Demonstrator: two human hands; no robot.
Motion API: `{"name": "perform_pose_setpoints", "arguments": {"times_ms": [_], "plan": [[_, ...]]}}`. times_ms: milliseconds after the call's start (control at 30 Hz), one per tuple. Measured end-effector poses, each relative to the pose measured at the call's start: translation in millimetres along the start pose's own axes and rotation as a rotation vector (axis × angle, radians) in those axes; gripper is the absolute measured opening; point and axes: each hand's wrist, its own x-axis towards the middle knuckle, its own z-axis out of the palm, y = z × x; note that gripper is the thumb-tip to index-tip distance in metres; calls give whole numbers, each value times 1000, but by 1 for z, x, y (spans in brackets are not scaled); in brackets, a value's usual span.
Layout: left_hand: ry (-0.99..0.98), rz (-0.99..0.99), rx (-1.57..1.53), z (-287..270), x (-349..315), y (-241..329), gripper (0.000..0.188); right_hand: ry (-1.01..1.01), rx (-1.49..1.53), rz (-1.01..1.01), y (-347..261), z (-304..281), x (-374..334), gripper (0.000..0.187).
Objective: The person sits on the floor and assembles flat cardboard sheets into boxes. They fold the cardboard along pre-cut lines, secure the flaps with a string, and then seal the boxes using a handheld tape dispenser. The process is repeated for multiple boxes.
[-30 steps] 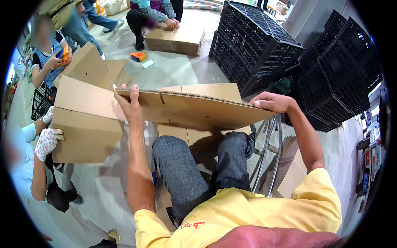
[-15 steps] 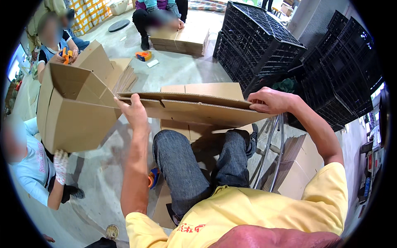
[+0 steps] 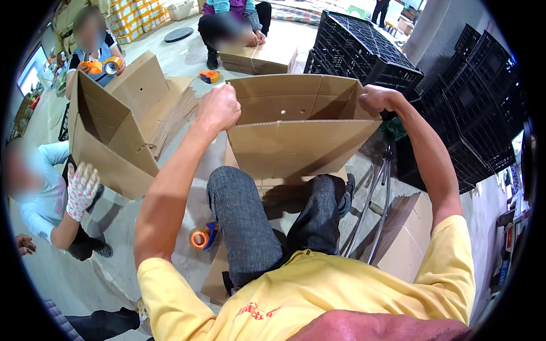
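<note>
Across the front of the yellow T-shirt (image 3: 318, 284) runs red lettering (image 3: 259, 311), creased and partly legible. Both arms reach forward, elbows bent outward, above the knees of the grey jeans (image 3: 244, 221). The left hand (image 3: 220, 107) is closed in a loose fist, fingers curled over the upper left corner of a brown corrugated carton (image 3: 296, 148); the right hand (image 3: 376, 98) has its fingers bent around the upper right corner, their tips partly hidden. The carton is spread into a box shape just beyond the knees — mouth up, small holes in its walls; whether its base touches the cardboard (image 3: 273, 183) below, I cannot tell. On the floor (image 3: 128, 227), beside the left knee, lies a blue-and-orange tape dispenser (image 3: 203, 237). To the left, a co-worker's flower-patterned gloved hand (image 3: 83, 190) is raised near another opened carton (image 3: 108, 153). Farther off stand black plastic crates (image 3: 364, 51).
</note>
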Motion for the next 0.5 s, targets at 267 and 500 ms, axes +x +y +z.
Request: {"name": "perform_pose_setpoints", "arguments": {"times_ms": [267,500], "plan": [[-394,248,301,32,43,76,16,298,-423,-44,-36,44,-14,29],[-688,240,127,67,42,85,35,527,-390,-233,-63,87,-54,39]]}}
